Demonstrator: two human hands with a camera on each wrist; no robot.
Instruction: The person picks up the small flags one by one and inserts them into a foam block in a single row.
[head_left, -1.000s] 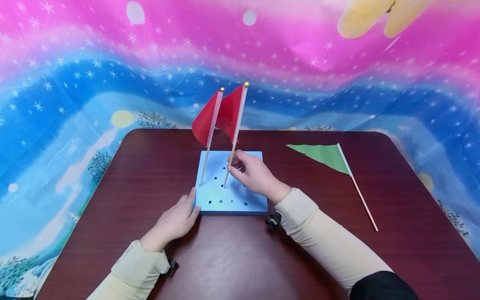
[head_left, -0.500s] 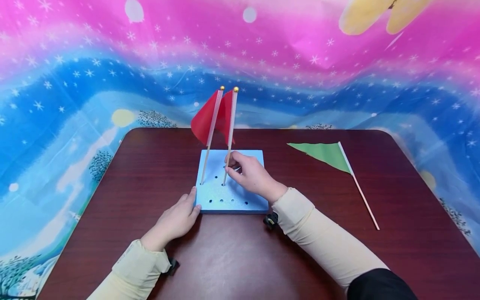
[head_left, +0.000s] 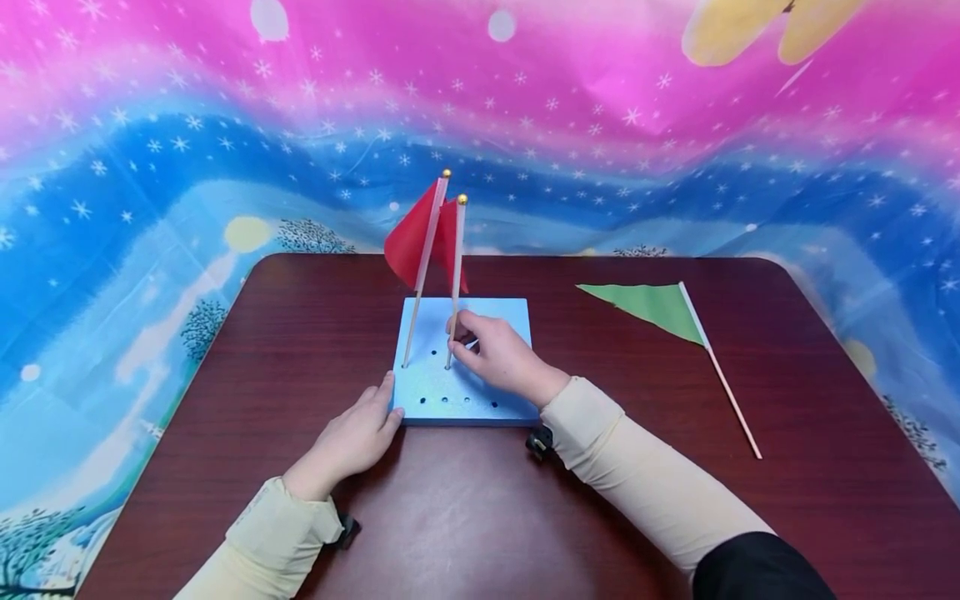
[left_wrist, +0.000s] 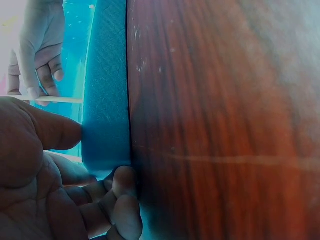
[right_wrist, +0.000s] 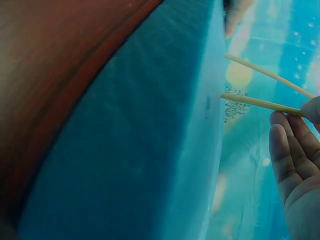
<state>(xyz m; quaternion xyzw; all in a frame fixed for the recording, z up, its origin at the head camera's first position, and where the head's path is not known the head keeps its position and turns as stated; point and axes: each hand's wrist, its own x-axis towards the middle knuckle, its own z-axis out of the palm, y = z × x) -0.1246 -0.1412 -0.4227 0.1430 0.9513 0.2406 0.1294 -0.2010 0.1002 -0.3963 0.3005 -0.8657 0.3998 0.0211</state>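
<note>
A light blue foam block (head_left: 480, 392) with several holes lies in the middle of the dark wooden table (head_left: 465, 517). Two red flags on wooden sticks stand in it: one at the left (head_left: 411, 233), and a second (head_left: 454, 283) just right of it. My right hand (head_left: 491, 354) pinches the second flag's stick low down, near the block (right_wrist: 150, 140); the stick (right_wrist: 260, 103) enters the foam. My left hand (head_left: 352, 437) holds the block's near left corner (left_wrist: 106, 125), thumb (left_wrist: 55, 131) on its side and fingers (left_wrist: 125, 200) curled at the table.
A green triangular flag (head_left: 652, 307) on a wooden stick lies flat on the table to the right of the block. A pink and blue starry cloth (head_left: 150, 167) hangs behind and around the table.
The second red flag has swung from a rightward lean to nearly upright and sunk lower into the block. My right hand moved slightly left and down with it. The left hand stayed put.
</note>
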